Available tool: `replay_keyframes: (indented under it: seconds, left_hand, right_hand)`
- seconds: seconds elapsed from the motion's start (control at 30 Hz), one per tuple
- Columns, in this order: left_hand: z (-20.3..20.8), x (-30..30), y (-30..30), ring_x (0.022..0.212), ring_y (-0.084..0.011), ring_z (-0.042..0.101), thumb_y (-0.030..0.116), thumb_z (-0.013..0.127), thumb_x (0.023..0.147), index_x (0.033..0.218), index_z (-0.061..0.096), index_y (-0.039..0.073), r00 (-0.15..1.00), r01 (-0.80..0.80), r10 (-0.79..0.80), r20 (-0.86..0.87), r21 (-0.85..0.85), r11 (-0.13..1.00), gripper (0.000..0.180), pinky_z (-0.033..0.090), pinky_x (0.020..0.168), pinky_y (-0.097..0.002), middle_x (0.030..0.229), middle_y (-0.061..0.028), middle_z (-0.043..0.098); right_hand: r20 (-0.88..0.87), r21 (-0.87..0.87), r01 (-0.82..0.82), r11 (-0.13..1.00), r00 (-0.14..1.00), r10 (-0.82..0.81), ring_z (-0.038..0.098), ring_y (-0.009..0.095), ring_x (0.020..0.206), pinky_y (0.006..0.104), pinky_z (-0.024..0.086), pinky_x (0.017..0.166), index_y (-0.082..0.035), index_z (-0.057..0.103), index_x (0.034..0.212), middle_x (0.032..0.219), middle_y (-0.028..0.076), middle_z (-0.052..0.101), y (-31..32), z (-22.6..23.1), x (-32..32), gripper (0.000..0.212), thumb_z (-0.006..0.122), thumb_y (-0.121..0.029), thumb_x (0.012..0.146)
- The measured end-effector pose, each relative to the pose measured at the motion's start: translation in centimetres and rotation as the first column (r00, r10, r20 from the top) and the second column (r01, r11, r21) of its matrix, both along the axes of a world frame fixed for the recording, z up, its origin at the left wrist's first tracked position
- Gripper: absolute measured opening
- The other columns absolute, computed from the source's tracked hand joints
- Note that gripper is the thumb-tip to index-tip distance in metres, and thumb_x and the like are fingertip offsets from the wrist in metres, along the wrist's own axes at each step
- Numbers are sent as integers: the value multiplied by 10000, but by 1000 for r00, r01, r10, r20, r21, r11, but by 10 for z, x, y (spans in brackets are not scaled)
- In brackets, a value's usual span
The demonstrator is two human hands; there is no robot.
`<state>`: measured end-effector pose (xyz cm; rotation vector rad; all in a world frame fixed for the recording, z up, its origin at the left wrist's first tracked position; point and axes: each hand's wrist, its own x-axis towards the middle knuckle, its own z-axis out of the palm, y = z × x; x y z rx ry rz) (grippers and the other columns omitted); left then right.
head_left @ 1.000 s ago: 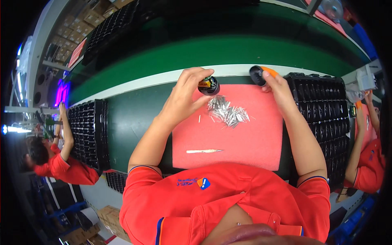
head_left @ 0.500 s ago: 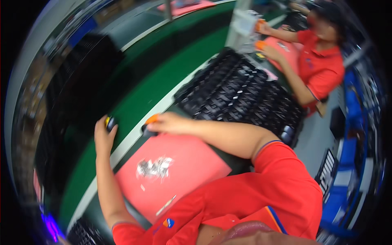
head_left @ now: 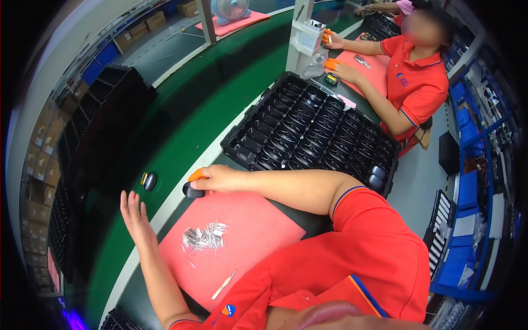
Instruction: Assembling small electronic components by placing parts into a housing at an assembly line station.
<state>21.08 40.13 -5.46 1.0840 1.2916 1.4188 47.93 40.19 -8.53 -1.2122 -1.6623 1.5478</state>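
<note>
My left hand point(head_left: 137, 223) is over the near edge of the green belt, fingers apart and holding nothing. Just beyond its fingertips, a small black rounded device point(head_left: 150, 181) with a yellow part lies on the belt. At the far corner of the pink mat point(head_left: 258, 217), my right hand point(head_left: 219, 179) is closed on a black rounded shell point(head_left: 193, 190). Orange finger covers point(head_left: 196, 175) show on that hand. A loose heap of thin silvery strips point(head_left: 204, 237) lies on the mat, with a slim pale pointed tool point(head_left: 224, 285) nearer to me.
Beyond my right arm stands a black compartment tray point(head_left: 308, 124) with several black shells. Further right, a co-worker point(head_left: 418, 82) in red works at another pink mat. The green belt point(head_left: 192, 124) runs along the left, past stacked black trays point(head_left: 99, 115) and a post.
The black device has left my left hand and now lies on the belt. My left hand has opened and drawn back toward me. My right hand still holds the shell.
</note>
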Motion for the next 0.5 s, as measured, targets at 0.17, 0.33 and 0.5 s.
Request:
replay_keyframes:
  seconds: [0.17,0.33,0.5]
  left_hand:
    - [-46,-33,-30,873,-105,512,294,499,957,1305,459,55,856,-79,76,511,-15,997,424,430,742,-225,1038,-22,545]
    - [-49,-49,-29,788,-86,506,273,523,946,1221,516,34,785,97,-63,616,-21,995,364,424,691,-214,893,4,546]
    - [-41,-47,-39,782,-78,506,250,495,962,1212,511,14,867,87,-64,495,-24,996,344,417,705,-214,887,7,542]
  right_hand:
    - [-61,2,-4,1000,998,4,553,97,679,243,469,639,-53,601,1163,893,35,630,-3,-1,-14,366,554,-325,922]
    - [-109,-40,29,999,993,-33,539,88,683,235,465,660,-46,573,1197,947,34,615,-7,1,-22,401,543,-342,929]
    - [-68,-191,67,979,994,-81,527,76,654,228,457,637,-71,569,1194,879,11,578,-26,32,-28,385,536,-353,934]
